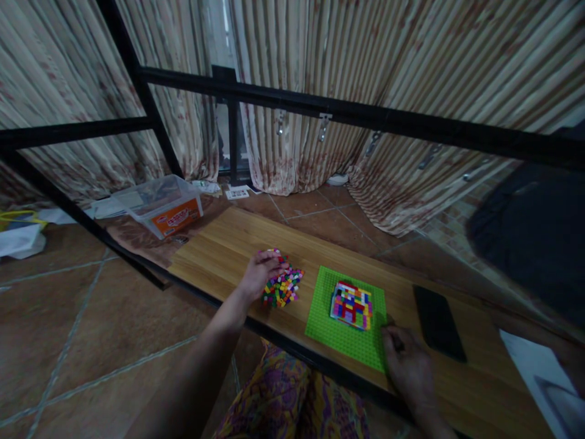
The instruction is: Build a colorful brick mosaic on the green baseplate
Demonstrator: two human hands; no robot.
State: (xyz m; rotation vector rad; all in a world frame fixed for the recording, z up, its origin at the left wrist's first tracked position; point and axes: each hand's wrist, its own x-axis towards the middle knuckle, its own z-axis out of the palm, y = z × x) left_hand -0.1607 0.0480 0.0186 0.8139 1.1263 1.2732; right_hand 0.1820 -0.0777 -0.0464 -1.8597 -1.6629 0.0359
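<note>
A heap of small colourful building bricks (284, 286) lies on the wooden tabletop. My left hand (261, 273) reaches over the heap's upper left side, its fingers stretched out and apart among the bricks. To the right is a bright green studded baseplate (320, 317). On it stands a blocky multicoloured brick build (351, 306), packed with red, white, blue, yellow and purple pieces. My right hand (406, 363) rests by the baseplate's right edge with curled fingers. Whether those fingers pinch a small piece is hidden.
A dark flat phone-like slab (439, 322) lies right of my right hand. Beyond the table's left end stands a clear plastic bin (167, 204) with an orange label. A black metal frame bar (320, 103) crosses ahead, before long curtains (311, 55). White sheets (539, 378) show at the right.
</note>
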